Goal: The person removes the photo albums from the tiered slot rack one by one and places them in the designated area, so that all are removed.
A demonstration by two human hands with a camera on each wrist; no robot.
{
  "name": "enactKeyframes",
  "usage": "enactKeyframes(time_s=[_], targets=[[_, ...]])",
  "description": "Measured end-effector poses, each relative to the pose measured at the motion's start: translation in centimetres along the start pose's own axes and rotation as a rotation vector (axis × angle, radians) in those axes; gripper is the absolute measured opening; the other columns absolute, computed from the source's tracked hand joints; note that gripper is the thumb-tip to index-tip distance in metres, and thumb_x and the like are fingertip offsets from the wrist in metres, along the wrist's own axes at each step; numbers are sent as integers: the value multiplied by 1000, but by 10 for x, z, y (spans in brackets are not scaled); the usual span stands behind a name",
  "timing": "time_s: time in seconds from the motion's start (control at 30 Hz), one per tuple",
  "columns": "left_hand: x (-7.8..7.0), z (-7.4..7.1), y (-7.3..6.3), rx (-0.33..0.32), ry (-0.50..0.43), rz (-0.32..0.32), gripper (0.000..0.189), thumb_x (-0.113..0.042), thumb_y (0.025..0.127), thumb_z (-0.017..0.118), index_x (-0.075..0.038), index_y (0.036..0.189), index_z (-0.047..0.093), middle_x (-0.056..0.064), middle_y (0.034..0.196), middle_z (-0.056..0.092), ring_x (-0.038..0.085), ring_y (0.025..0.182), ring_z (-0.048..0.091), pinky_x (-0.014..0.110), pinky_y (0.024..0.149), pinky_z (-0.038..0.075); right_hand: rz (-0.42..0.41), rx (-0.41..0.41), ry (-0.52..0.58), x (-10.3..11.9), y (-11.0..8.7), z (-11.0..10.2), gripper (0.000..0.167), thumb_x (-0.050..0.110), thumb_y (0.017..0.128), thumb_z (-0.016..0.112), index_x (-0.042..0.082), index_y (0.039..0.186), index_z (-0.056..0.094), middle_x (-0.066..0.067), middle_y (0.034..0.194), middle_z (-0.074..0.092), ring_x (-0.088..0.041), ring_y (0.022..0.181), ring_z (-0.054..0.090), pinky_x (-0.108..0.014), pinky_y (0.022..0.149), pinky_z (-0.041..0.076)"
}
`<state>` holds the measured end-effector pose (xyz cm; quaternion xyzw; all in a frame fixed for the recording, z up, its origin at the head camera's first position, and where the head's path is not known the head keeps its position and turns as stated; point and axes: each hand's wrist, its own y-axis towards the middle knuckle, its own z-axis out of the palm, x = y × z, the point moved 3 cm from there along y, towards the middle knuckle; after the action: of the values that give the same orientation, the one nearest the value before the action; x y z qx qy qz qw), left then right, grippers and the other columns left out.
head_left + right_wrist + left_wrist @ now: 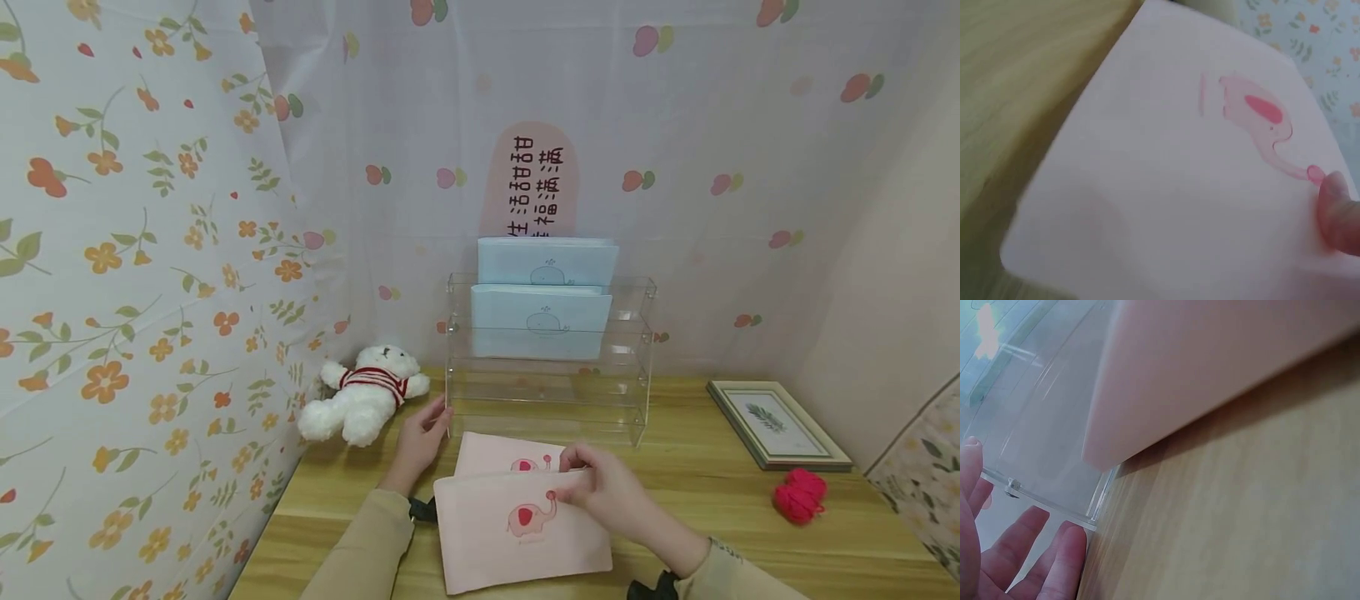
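Out of our sight near six o'clock: the lower part of the rear pink sheet [487, 455], behind the front pink sheet [522, 537].

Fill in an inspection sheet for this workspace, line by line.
Surface: wood-grain tabletop.
Job's things: front pink elephant-print sheet, held; rear pink sheet, partly hidden behind it; clear rack, with upper blue whale-print sheet and lower blue sheet in it.
Clutter: plush bear left of the rack; framed picture and red yarn to the right.
Grippers: left hand touches the rack's left side; right hand pinches the front sheet.
Cables: nothing seen.
Surroundings: flowered hanging left, fruit-print hanging behind.
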<state>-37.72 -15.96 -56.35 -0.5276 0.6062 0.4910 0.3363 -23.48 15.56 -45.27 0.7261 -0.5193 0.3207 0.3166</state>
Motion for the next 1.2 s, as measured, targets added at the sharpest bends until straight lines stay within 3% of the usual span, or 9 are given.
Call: enactKeyframes(time_s=[0.17, 0.37, 0.63, 1.0, 1.2], targets=[[-1, -1, -1, -1, -1, -20, 46, -28, 109, 72, -12, 153, 67, 18, 145, 74, 40, 127, 75, 50, 105, 61, -61, 48, -57, -7, 0, 2, 35, 7, 85, 94, 17, 104, 66, 4, 102, 69, -12, 99, 62, -25, 86, 53], [0, -1, -1, -9, 1, -31, 44, -28, 109, 72, -14, 151, 69, 16, 144, 75, 37, 125, 76, 48, 103, 62, -152, 105, -153, -9, 3, 1, 39, 12, 85, 95, 24, 113, 70, 3, 117, 75, -20, 108, 69, -31, 91, 60], [1, -2, -1, 1, 0, -20, 44, -27, 109, 72, -14, 151, 69, 17, 143, 75, 38, 124, 76, 48, 103, 61, -257, 159, -265, -21, 6, 2, 40, 16, 86, 94, 30, 117, 72, 9, 119, 74, -10, 106, 63, -33, 93, 57], [1, -2, -2, 13, -8, -26, 46, -28, 110, 71, -15, 153, 67, 17, 145, 74, 39, 127, 75, 51, 104, 62, -238, 220, -281, -38, 7, 8, 41, 18, 87, 94, 30, 119, 72, 11, 108, 66, -7, 99, 57, -30, 86, 53], [1, -1, 0, 6, -20, -17, 45, -26, 109, 72, -13, 152, 68, 17, 144, 75, 38, 124, 76, 36, 96, 63, -194, 272, -306, -48, 7, 12, 40, 23, 88, 94, 31, 120, 72, 11, 108, 66, -8, 97, 57, -32, 84, 53]])
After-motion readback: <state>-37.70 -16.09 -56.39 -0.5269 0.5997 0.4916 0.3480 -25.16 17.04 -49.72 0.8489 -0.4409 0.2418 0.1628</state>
